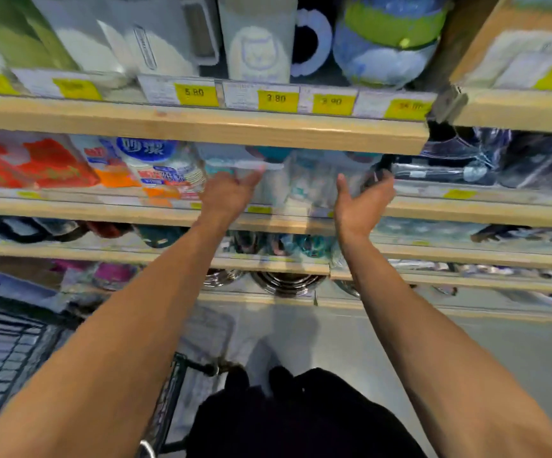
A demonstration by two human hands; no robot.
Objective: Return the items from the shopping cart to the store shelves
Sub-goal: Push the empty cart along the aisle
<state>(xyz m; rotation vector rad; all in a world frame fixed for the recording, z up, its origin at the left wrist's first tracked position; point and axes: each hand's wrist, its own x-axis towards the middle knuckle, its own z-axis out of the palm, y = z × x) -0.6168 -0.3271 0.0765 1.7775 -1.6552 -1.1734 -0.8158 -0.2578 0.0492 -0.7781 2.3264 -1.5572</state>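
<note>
Both hands at shelf edge, clear pkg (blurred) between

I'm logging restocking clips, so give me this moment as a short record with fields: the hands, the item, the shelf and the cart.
left hand: left hand raised to the clear plastic package, fingers on its left side
right hand: right hand palm up, fingers on the package's right side
item: pale, see-through, blurred; contents unclear
shelf: second wooden shelf from the top; the package sits at its front edge
neighbours: tissue packs to the left
cart: wire shopping cart at lower left
</note>
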